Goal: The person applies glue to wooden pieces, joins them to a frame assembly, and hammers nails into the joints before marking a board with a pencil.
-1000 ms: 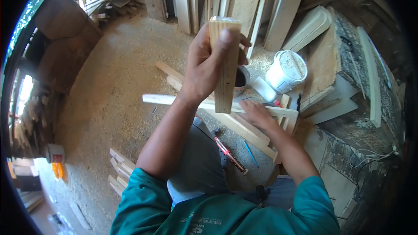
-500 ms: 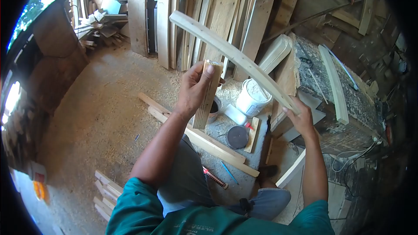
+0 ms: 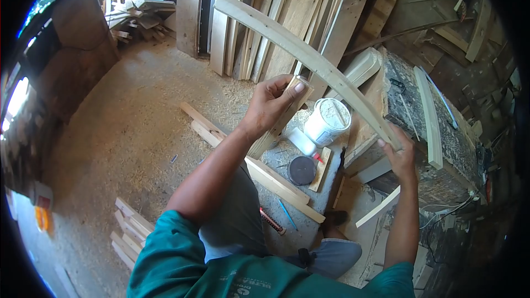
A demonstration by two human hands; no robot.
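Note:
My left hand (image 3: 274, 105) is closed around a short wooden block (image 3: 269, 139), its thumb pressed on the upper end. A long, slightly curved wooden strip (image 3: 314, 66) slants across the view, with its lower end gripped in my right hand (image 3: 398, 152). The strip's far end rises to the upper left, and its middle passes close by the top of the block. Below the hands, a white bucket (image 3: 328, 122), a white glue bottle (image 3: 301, 142) with a red tip and a dark round lid (image 3: 302, 171) stand on a grey surface.
Curved wooden pieces (image 3: 284, 185) lie beside my leg, near a red cutter (image 3: 271, 222) and a blue pencil (image 3: 287, 215). Planks (image 3: 298, 19) lean at the back. A worn workbench (image 3: 406, 105) stands right, bearing another curved strip (image 3: 428, 116). Sawdust covers the floor (image 3: 127, 132).
The block in my left hand has shifted right and tilted more, with its top nearer the strip. My right hand has moved slightly right and down. The camera view has shifted.

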